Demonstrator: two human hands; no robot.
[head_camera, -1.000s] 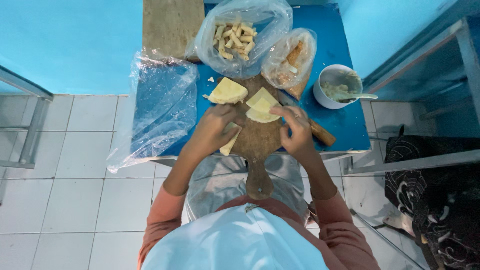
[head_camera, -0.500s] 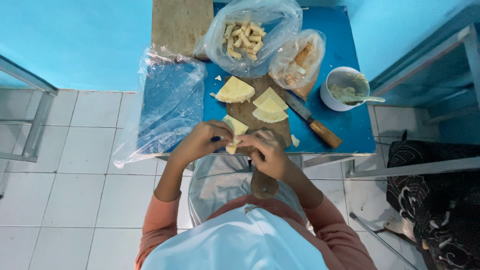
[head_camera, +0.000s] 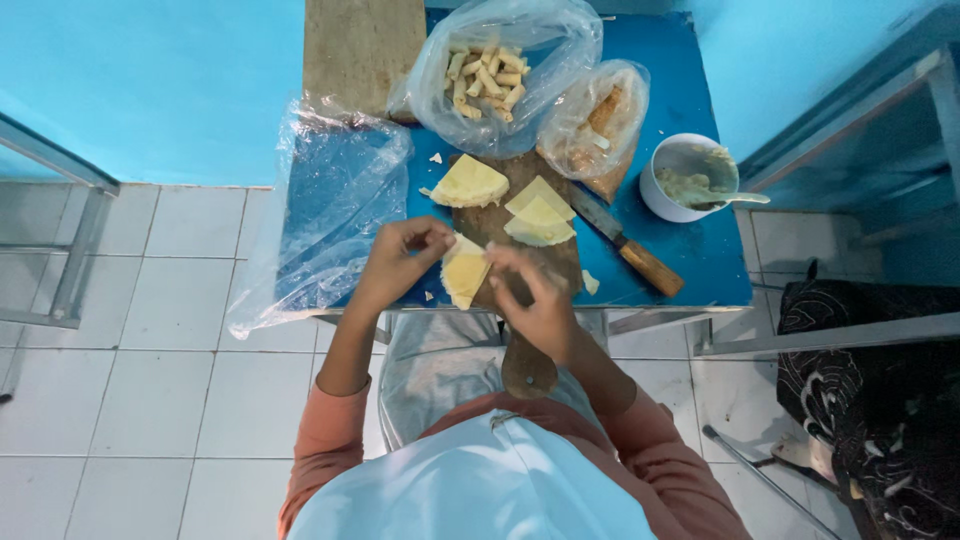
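Head cam, straight down. I saw both hands at the near edge of the blue table (head_camera: 700, 255), over the near end of the wooden cutting board (head_camera: 500, 215).

Left hand (head_camera: 395, 262) was pinched on the upper left corner of a pale yellow wrapper sheet (head_camera: 465, 275). Right hand (head_camera: 535, 300) was curled, fingertips at the sheet's right edge; I couldn't tell if it was actually gripping or only touching. The sheet was thin, flat and matte, roughly a wedge, with its long axis running from far to near and tilted slightly left at the bottom. Its narrow end pointed toward the person. Its right side was partly covered by the right fingers.

Further up the board: one fan-shaped wrapper (head_camera: 468, 183) at the left, and a stack of triangular wrappers (head_camera: 540, 218) at the right, overlapping.

A knife (head_camera: 630, 250) with a wooden handle lay diagonally just right of the board, handle toward the near right corner. A white bowl (head_camera: 685, 178) near the right edge held pale paste and a spoon (head_camera: 735, 198).

Far edge: a clear plastic bag of small rolled pieces (head_camera: 485, 75) and a second bag (head_camera: 595, 120), contents brownish and hard to make out. A crumpled empty plastic sheet (head_camera: 330, 210) draped over the left edge. A wooden plank (head_camera: 362, 50) was cut off by the top of the frame.

The board's handle (head_camera: 527, 370) hung past the near edge, over the person's lap.
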